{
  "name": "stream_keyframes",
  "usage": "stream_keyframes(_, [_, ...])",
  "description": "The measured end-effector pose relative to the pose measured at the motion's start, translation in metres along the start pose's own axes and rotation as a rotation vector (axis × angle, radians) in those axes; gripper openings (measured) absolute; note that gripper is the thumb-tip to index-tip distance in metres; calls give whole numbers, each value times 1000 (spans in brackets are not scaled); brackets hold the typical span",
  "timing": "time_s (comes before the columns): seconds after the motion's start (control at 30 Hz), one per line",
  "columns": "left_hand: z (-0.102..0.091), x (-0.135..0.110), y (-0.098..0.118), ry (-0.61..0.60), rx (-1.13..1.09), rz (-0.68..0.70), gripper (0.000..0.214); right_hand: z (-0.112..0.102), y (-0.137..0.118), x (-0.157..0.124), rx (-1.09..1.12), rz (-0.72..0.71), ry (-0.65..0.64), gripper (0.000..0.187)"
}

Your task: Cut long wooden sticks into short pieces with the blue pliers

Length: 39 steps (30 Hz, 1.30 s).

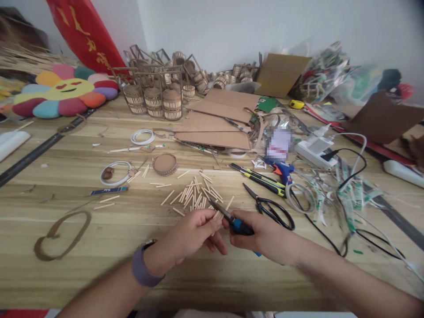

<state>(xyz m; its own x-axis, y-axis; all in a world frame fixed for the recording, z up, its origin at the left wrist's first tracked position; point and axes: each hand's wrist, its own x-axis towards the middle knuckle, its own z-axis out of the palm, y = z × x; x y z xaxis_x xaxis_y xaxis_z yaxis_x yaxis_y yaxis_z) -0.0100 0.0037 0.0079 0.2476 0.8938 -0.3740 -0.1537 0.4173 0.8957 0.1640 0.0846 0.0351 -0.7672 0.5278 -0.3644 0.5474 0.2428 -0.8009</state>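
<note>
My left hand (198,227) is closed, pinching a few short wooden sticks (217,215) by the fingertips. Wrapped around its counterpart's grip, a blue-and-black-handled tool with a pointed metal tip (239,226) is in my right hand (261,234). The metal part lies right against the held sticks; whether it touches them I cannot tell. Just beyond both hands is a loose heap of short wooden sticks (195,194) on the wooden table (109,260). A small round tray with a woven rim (165,164) sits behind the heap, to the left.
Black-handled scissors (273,210), a yellow-and-black utility knife (261,179) and a blue glue gun (281,170) lie to the right, near tangled cables and a power strip (316,150). Tape rolls (142,137), flat cardboard (212,132) and small woven baskets (154,104) stand farther back.
</note>
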Motion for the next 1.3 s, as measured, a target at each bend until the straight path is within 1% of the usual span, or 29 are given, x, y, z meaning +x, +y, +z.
stream_keyframes(0.2, [-1, 2, -1, -6, 13, 18, 53, 4, 3, 3, -69, -25, 19, 3])
stream_keyframes(0.3, [-2, 2, -3, 4, 30, 2, 51, 5, 2, 5, -42, -30, 6, 6])
stream_keyframes(0.47, [-3, 2, -2, 22, 85, 20, 49, 3, 4, 3, 98, -31, -40, 17])
stream_keyframes(0.63, [-1, 2, -1, 15, 54, -12, 45, 0, 4, 1, 247, 27, -91, 13])
stream_keyframes(0.77, [0, 1, -1, 21, 61, -31, 44, -1, 3, -1, 355, 74, -141, 16])
stream_keyframes(0.97, [0, 1, -2, 27, 83, -33, 44, 1, 4, -1, 424, 127, -158, 18])
stream_keyframes(1.07, [0, 1, -1, 21, 87, -23, 45, 2, 4, 1, 414, 113, -160, 16])
stream_keyframes(1.3, [-1, 0, -2, 31, 77, 27, 45, 7, 5, 4, 286, 71, -114, 9])
